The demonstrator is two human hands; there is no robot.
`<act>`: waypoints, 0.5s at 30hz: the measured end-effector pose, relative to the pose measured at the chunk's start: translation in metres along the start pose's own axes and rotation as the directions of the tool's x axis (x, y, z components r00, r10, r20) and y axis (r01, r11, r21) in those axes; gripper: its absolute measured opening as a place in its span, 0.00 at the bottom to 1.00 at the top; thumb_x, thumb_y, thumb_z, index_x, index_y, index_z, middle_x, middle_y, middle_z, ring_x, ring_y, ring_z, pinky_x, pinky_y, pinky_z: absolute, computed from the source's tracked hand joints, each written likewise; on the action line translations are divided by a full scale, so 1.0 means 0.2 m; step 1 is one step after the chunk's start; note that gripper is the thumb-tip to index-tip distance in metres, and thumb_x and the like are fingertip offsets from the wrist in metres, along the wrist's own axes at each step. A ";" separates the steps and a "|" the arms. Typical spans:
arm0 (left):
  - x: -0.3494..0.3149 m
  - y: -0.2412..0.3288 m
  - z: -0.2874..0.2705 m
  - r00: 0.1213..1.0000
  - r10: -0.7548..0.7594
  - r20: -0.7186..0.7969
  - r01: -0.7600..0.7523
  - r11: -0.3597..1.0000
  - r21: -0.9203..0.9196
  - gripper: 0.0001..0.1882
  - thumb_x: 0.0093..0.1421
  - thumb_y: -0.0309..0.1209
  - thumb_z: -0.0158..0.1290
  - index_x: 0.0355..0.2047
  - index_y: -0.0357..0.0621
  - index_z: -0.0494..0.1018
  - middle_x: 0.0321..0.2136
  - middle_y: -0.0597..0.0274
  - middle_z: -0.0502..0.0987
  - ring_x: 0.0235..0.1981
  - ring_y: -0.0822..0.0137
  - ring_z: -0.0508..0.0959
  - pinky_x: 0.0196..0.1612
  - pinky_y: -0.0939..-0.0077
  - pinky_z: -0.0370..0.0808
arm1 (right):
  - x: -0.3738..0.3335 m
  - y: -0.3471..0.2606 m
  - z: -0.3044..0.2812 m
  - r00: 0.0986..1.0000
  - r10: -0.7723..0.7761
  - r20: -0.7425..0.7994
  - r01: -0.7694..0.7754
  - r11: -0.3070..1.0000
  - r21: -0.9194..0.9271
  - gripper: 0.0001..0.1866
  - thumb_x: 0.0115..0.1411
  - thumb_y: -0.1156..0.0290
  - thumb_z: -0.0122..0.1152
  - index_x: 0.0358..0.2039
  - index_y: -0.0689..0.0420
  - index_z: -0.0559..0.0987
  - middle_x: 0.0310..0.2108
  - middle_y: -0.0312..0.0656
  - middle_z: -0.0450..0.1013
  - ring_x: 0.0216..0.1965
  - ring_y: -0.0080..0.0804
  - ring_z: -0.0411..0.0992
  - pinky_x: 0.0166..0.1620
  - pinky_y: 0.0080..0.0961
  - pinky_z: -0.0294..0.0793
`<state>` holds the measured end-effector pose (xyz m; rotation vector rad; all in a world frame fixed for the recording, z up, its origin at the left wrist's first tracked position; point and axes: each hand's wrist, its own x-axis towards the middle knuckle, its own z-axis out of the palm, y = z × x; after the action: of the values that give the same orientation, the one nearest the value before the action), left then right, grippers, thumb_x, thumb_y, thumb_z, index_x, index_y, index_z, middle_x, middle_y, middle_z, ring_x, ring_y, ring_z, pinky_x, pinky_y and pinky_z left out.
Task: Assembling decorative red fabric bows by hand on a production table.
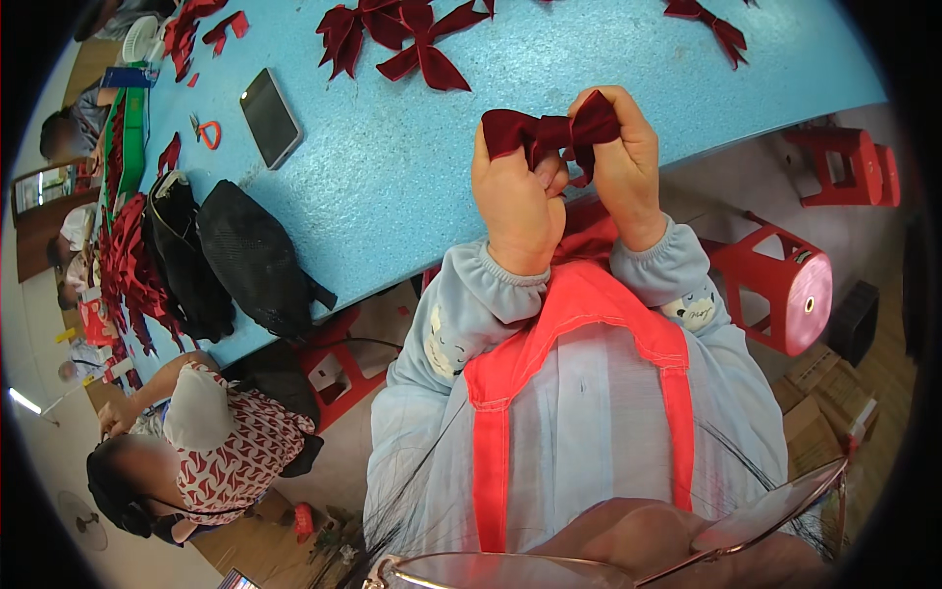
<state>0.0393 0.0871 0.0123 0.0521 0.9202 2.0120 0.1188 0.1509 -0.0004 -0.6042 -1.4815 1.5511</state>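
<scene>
Between my two hands a dark red velvet bow [555, 131] is held up over the near edge of the blue table. My left hand [518, 209] is closed on the bow's left loop, thumb at the front. Its curled fingers show below the knot. My right hand [633, 167] pinches the right loop, with the index finger behind it and the thumb below. A short tail hangs from the middle of the bow. Further back on the table lie finished dark red bows [422, 47], and another bow [714, 27] is at the far right.
On the blue table [383, 187] to the left lie a phone [270, 118], orange-handled scissors [206, 132] and black bags [253, 250]. Red ribbon pieces [132, 260] are heaped beyond. A co-worker [216, 432] sits at lower left. Red stools [775, 280] and cardboard boxes [824, 402] stand at right.
</scene>
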 end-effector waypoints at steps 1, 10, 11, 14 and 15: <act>0.00 0.00 0.00 1.000 -0.002 0.008 0.002 1.000 -0.018 0.03 0.60 0.28 0.43 0.29 0.46 0.61 0.20 0.67 0.66 0.13 0.79 0.58 0.15 0.83 0.54 | 0.00 0.00 0.00 1.000 0.006 -0.009 -0.006 1.000 -0.005 0.10 0.65 0.66 0.46 0.33 0.58 0.71 0.24 0.29 0.65 0.22 0.12 0.59 0.23 0.10 0.58; 0.00 0.04 0.02 0.988 -0.119 0.101 0.110 0.990 0.085 0.04 0.60 0.29 0.44 0.31 0.43 0.63 0.20 0.67 0.67 0.15 0.79 0.61 0.16 0.84 0.55 | 0.05 -0.02 0.00 0.998 0.057 -0.027 -0.053 0.991 0.122 0.08 0.64 0.67 0.48 0.33 0.58 0.71 0.22 0.28 0.65 0.21 0.11 0.59 0.22 0.11 0.58; -0.01 0.05 0.03 0.978 -0.164 0.126 0.148 0.981 0.124 0.04 0.61 0.29 0.44 0.31 0.43 0.64 0.20 0.67 0.66 0.16 0.79 0.61 0.16 0.85 0.55 | 0.05 -0.03 -0.01 0.996 0.083 -0.035 -0.076 0.983 0.167 0.08 0.63 0.68 0.48 0.33 0.59 0.71 0.21 0.27 0.65 0.21 0.10 0.58 0.22 0.11 0.58; 0.00 0.07 0.03 0.963 -0.231 0.140 0.206 0.963 0.176 0.03 0.60 0.28 0.44 0.31 0.43 0.64 0.19 0.68 0.66 0.16 0.79 0.62 0.16 0.85 0.55 | 0.06 -0.07 -0.05 0.989 0.147 0.003 -0.147 0.983 0.113 0.08 0.63 0.68 0.49 0.33 0.59 0.72 0.22 0.27 0.66 0.21 0.10 0.58 0.23 0.10 0.58; 0.00 0.07 0.03 0.954 -0.264 0.145 0.233 0.951 0.202 0.03 0.60 0.27 0.43 0.31 0.42 0.64 0.19 0.68 0.66 0.15 0.79 0.62 0.16 0.85 0.55 | 0.06 -0.07 -0.07 0.984 0.179 0.022 -0.181 0.980 0.086 0.08 0.63 0.68 0.49 0.33 0.59 0.72 0.22 0.27 0.66 0.21 0.11 0.59 0.23 0.10 0.58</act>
<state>0.0314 0.0869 0.0249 0.1977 0.9493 1.6585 0.1274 0.1666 0.0137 -0.6930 -1.3921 1.7529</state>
